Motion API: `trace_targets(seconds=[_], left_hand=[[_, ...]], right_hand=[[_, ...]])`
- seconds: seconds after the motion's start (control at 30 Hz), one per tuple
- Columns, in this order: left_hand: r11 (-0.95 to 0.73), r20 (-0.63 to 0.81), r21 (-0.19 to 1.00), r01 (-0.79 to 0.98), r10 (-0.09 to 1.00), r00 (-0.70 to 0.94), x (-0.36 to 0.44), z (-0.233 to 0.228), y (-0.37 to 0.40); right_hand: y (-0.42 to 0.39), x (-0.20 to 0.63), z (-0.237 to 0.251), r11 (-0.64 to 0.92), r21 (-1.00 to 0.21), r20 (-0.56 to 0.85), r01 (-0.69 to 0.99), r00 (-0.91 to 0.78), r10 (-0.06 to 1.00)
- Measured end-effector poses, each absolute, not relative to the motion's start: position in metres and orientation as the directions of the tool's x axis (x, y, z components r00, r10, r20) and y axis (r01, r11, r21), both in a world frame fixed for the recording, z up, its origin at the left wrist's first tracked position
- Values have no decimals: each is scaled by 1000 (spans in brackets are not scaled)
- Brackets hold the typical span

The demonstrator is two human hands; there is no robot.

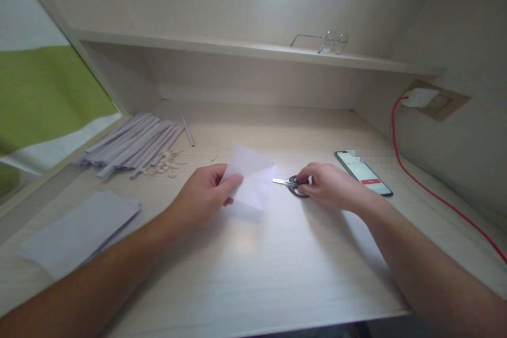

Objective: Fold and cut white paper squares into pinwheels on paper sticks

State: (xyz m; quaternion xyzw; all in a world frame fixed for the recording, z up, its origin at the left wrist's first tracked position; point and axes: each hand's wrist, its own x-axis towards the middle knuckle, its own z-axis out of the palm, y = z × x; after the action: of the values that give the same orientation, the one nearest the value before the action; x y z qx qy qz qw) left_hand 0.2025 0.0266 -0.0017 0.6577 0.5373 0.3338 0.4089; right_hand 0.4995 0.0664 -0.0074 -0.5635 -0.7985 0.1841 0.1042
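Between the thumb and fingers of my left hand (209,190) is a small sheet of white paper (253,179), held above the desk with a faint crease across it. To its right, my right hand (327,185) has its thumb and fingers closed at the black handles of a pair of scissors (293,186). The short metal blades point left, close to the paper's edge, and look shut. Part of the handles is hidden behind my fingers.
A stack of white paper sheets (87,227) lies at the left front. Behind it are many rolled paper sticks (130,142) and loose rubber bands (166,163). A phone (366,177) lies at the right, near a red cable (435,195). Eyeglasses (330,42) rest on the shelf (237,48).
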Motion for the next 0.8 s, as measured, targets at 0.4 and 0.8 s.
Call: trace_targets(seconds=[0.4, 0.8], left_hand=[[-94, 101, 994, 61, 987, -128, 180, 9, 42], [-83, 86, 977, 195, 996, -8, 191, 9, 27]], right_hand=[[61, 508, 5, 323, -287, -109, 902, -365, 924], [39, 484, 9, 31, -885, -210, 464, -459, 863]])
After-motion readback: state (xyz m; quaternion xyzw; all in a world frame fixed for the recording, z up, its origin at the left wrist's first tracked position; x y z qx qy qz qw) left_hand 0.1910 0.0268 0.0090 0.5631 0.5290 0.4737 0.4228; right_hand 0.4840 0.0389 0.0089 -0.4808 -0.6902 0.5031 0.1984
